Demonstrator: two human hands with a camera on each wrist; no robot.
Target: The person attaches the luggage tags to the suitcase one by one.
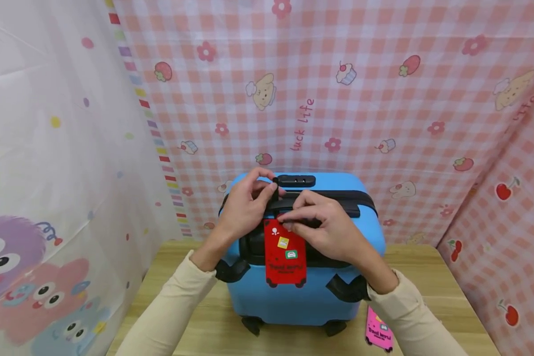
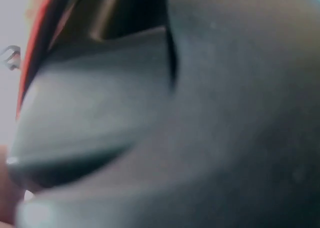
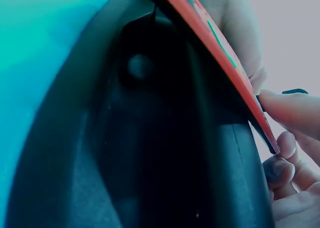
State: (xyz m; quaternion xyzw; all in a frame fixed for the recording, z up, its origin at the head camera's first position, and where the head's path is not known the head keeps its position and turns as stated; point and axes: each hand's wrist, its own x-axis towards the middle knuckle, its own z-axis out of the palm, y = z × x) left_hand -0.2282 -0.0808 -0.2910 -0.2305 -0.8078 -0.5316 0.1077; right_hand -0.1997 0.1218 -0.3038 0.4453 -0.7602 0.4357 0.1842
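Observation:
A light blue suitcase (image 1: pixel 293 304) stands upright with black trim and a black carry handle (image 1: pixel 349 206) on top. From that handle hangs a red luggage tag (image 1: pixel 286 269) printed with small stickers, lying over the suitcase's front. My left hand (image 1: pixel 244 205) pinches the tag's black strap (image 1: pixel 275 195) just above the handle. With thumb and forefinger, my right hand (image 1: pixel 331 228) pinches the tag's top edge. The right wrist view catches the tag edge-on, with fingertips (image 3: pixel 287 110) at its end. Blurred black suitcase parts (image 2: pixel 225 118) fill most of the left wrist view.
A pink luggage tag (image 1: pixel 378 332) lies on the wooden table (image 1: pixel 182 296) at the right, partly covered by the right sleeve. A combination lock (image 1: pixel 296 180) is set in the suitcase's top. Checked cloth (image 1: pixel 360 109) hangs behind, and a white printed curtain (image 1: pixel 62 148) hangs left.

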